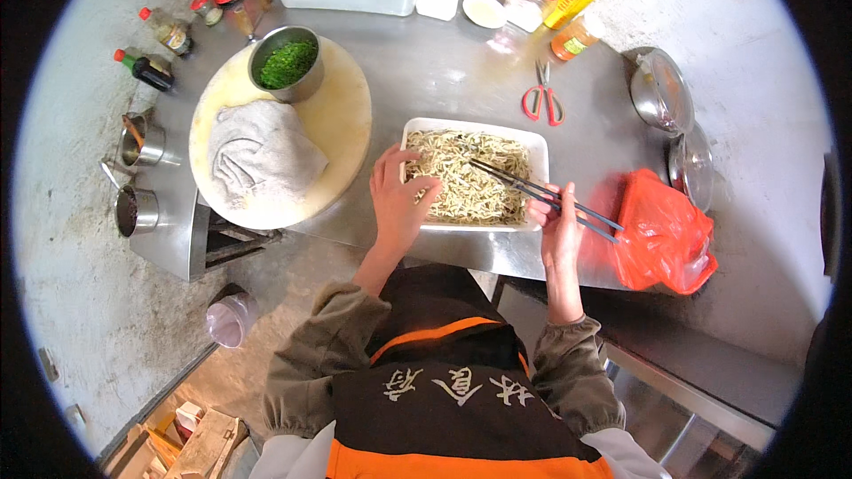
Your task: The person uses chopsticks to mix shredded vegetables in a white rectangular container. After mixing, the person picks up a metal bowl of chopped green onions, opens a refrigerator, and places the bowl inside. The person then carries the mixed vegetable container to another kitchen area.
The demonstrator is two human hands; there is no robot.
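Note:
A white rectangular tray [479, 124] lies near the front edge of the steel table, filled with pale, thin strands that look like bean sprouts [466, 186]. My left hand [399, 189] is at the tray's left rim, thumb and fingers spread over that side; whether it pinches any strands is hard to tell. In my right hand [559, 219] I hold a pair of dark chopsticks [552, 196], their tips resting on the strands near the tray's middle. Red-handled scissors [544, 103] lie on the table beyond the tray's right corner.
On the left, a round cutting board [346, 113] carries a grey cloth [263, 150] and a steel pot of chopped greens [287, 65]. A red plastic bag [659, 233] sits right of my right hand. Covered steel bowls [662, 93] stand by the right wall. Bottles [143, 70] line the left.

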